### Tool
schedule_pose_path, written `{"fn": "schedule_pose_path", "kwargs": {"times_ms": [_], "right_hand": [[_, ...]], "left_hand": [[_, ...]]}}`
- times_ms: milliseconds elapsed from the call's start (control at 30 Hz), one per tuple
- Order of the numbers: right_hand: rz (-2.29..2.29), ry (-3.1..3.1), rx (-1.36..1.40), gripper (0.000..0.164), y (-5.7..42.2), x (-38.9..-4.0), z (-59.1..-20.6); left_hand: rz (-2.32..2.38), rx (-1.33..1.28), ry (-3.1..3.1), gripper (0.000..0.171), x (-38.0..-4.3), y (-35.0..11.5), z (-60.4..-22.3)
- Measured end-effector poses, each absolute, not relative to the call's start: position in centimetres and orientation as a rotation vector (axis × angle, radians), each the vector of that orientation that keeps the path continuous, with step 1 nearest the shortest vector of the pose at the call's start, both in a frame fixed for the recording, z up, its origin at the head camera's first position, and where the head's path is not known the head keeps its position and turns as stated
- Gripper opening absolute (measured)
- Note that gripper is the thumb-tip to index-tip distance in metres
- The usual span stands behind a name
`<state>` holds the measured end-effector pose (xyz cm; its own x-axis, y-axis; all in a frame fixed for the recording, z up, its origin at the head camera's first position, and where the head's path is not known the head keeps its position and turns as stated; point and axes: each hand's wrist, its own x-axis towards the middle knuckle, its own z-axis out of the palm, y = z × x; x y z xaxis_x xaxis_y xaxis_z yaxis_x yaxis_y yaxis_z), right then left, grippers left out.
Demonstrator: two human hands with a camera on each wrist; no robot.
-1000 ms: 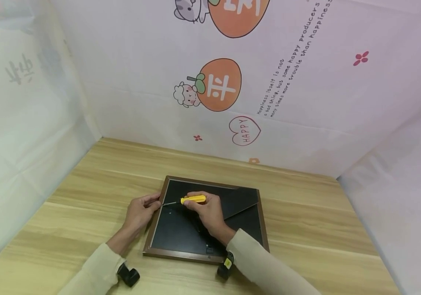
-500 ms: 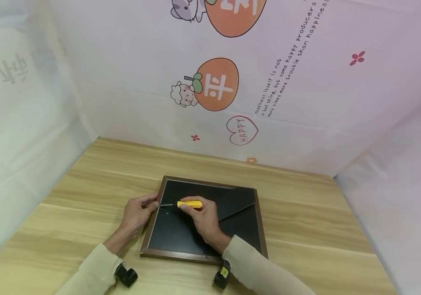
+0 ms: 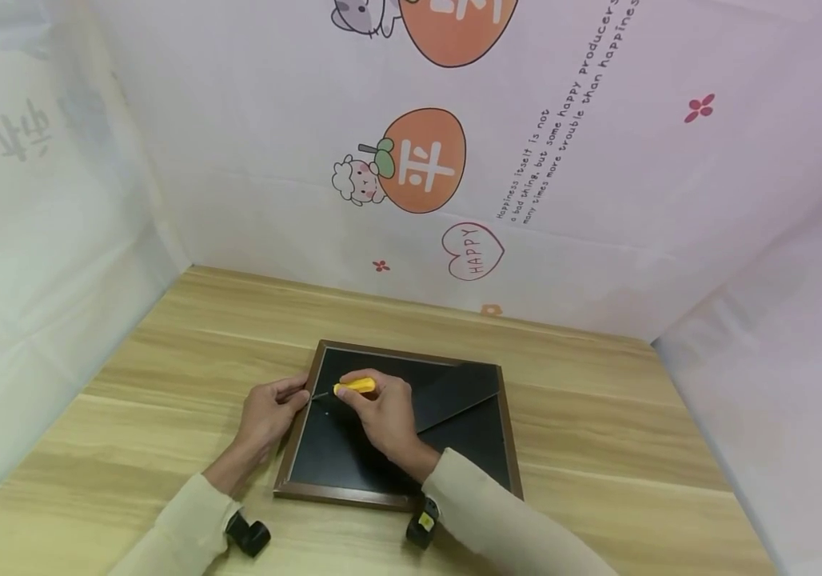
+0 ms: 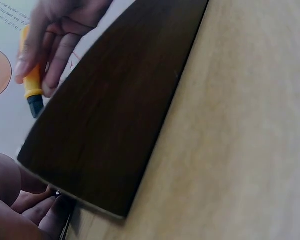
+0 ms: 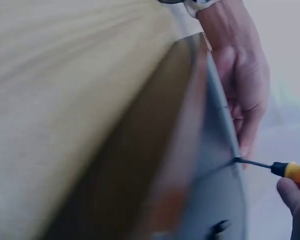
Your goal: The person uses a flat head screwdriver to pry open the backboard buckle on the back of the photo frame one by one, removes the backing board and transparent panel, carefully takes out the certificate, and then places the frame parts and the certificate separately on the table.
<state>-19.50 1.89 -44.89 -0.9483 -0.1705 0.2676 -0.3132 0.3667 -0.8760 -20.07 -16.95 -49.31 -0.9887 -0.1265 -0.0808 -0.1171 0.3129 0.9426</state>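
A picture frame (image 3: 342,500) with a brown rim lies on the wooden table, its black backing board (image 3: 353,472) facing up. My left hand (image 3: 267,412) holds the frame's left edge, the thumb by the rim; in the left wrist view its fingers (image 4: 10,200) curl beside the brown frame side. My right hand (image 3: 385,416) grips a screwdriver (image 3: 357,386) by its yellow handle, above the board. The thin shaft points left, its tip at the inside of the left rim near the left thumb. In the right wrist view the tip meets a small dark clip (image 5: 237,160) at the board's edge.
A stand flap (image 3: 457,396) lies across the right part of the backing board. The wooden table (image 3: 598,448) extends around the frame. White printed sheets (image 3: 274,160) stand behind and at both sides.
The right hand has shifted left, and the screwdriver handle has moved left and tilted up while its tip stays by the left rim. The left hand keeps its place on the frame.
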Motion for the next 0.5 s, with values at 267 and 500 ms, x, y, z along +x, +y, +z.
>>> {"fn": "schedule_pose_path", "kwargs": {"times_ms": [267,500], "right_hand": [[1.403,-2.586,0.561,0.017,0.5,-20.0,-42.9],[1.251,-2.678,0.626,0.012,-0.8,-20.2,-41.5]], "left_hand": [[-1.838,0.234,-2.539,0.035,-20.2,-17.0,-49.4],[-1.863,0.258,-2.536,0.034,-20.2,-17.0,-49.2]]}}
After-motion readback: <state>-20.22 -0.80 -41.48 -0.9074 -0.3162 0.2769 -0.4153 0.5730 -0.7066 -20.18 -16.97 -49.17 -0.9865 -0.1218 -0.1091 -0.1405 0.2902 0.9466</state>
